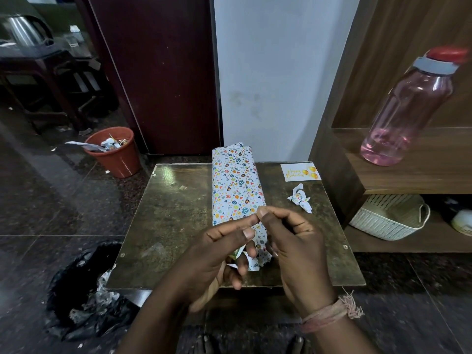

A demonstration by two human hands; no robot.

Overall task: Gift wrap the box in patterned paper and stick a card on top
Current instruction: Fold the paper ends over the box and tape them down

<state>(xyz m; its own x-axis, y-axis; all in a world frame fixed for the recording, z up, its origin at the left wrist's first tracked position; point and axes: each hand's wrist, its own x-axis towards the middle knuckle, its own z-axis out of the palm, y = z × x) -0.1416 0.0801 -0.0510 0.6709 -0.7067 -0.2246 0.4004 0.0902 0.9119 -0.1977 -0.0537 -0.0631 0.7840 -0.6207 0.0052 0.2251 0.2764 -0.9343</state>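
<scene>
Box: your long, narrow box [236, 185] lies lengthwise down the middle of the table [163, 226], already sheathed in glossy white paper printed with small coloured eggs, hearts and leaves; its far end overhangs the back edge, where the paper is folded in loosely.
Near end: the paper flaps [258, 259] at the front end are unsealed, ragged and crumpled, and sit between your hands.
Left hand: your left hand [219, 254] has its fingers curled, thumb and forefinger pinched at the right hand's fingertips; the lower fingers curl round the paper flaps.
Right hand: your right hand [293, 241] is curled too, thumb and forefinger meeting the left's above the box; what they pinch is too small to make out. A frayed pinkish thread band [329, 315] circles that wrist.
Card: a white rectangular card [300, 171] with gold lettering and yellow balloons lies flat at the back right corner, apart from the box.
Scrap: a crumpled offcut [300, 198] of the same paper lies near the right edge, in front of the card.
Table: a low square top, dark, mottled and shiny.
Surroundings: a terracotta plastic bin [115, 152] on the floor back left, a black plastic bag [84, 292] at the front left corner, a clear pink bottle [406, 111] on the wooden shelf [421, 175] to your right, and a white woven basket [390, 218] beneath it.
</scene>
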